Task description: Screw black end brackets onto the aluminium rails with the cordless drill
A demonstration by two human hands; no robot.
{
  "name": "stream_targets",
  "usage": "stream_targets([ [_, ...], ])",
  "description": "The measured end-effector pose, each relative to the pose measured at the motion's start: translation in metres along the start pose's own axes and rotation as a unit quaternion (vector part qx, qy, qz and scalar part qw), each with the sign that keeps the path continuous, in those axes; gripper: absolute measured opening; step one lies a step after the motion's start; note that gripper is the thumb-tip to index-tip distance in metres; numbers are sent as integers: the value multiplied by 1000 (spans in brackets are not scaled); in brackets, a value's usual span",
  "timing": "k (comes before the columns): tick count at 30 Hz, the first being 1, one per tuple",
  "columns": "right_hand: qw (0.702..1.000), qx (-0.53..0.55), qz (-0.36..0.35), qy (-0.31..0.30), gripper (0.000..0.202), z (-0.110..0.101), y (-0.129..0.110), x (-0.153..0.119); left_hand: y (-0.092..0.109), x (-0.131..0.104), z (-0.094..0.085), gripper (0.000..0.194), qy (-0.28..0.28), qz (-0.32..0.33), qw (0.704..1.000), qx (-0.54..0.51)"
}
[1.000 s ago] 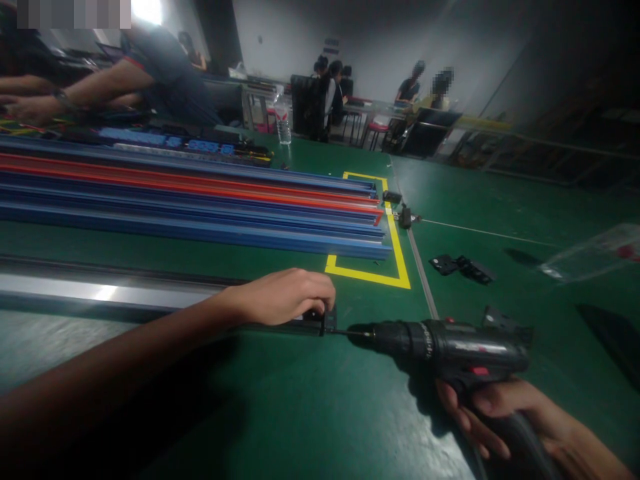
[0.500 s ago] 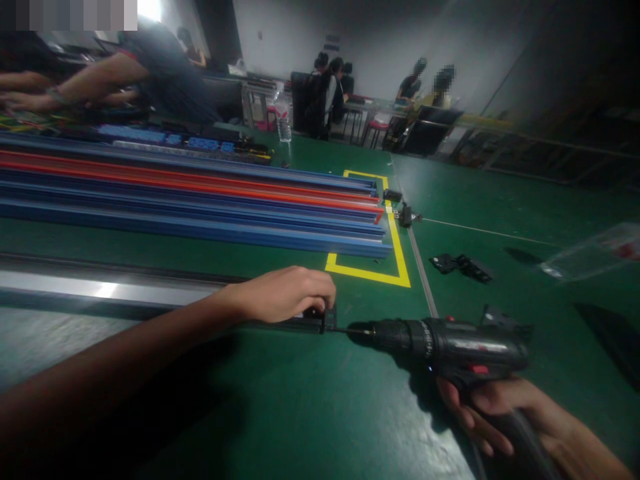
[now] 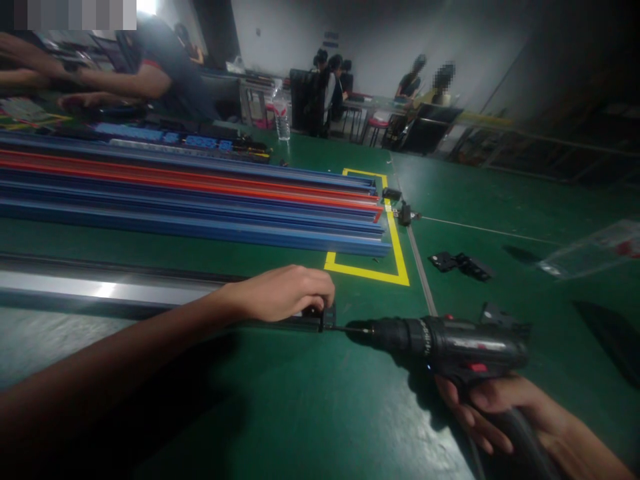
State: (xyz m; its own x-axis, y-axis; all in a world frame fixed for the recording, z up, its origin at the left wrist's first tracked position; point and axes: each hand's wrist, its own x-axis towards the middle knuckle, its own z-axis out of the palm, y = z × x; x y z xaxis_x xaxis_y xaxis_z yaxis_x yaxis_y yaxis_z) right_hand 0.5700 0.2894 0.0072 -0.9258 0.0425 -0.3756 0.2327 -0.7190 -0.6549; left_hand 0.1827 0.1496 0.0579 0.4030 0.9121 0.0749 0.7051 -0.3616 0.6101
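Note:
My right hand [image 3: 495, 407] is wrapped round the handle of a black cordless drill [image 3: 470, 343], which lies level and points left. Its long thin bit [image 3: 350, 329] reaches a small black end piece [image 3: 327, 319] at the end of a metal profile [image 3: 110, 287]. Over that end my left hand [image 3: 290, 293] curls its fingers, gripping the black end piece against the profile. The fingertips and the exact contact of the bit are partly hidden. A dark shadow falls below the left arm.
Blue and red profiles [image 3: 200, 193] lie behind, ending inside a yellow tape outline [image 3: 370, 275]. Small black parts [image 3: 460, 265] lie to the right, near a transparent bottle [image 3: 595, 250]. Another bottle [image 3: 282, 120] stands upright farther back. A co-worker [image 3: 165, 73] is at the far left.
My hands, the drill and the metal profile stay almost in place. The co-worker at the far left has shifted their arms.

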Motion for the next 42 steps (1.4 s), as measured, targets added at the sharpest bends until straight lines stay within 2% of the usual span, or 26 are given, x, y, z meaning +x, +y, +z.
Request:
stream_targets([
  [20, 1000, 6, 5, -15, 30, 3, -4, 1, 3, 0, -1, 20, 8, 9, 1000, -4],
  [42, 999, 22, 5, -30, 27, 0, -3, 0, 0, 0, -2, 18, -19, 6, 1000, 5],
])
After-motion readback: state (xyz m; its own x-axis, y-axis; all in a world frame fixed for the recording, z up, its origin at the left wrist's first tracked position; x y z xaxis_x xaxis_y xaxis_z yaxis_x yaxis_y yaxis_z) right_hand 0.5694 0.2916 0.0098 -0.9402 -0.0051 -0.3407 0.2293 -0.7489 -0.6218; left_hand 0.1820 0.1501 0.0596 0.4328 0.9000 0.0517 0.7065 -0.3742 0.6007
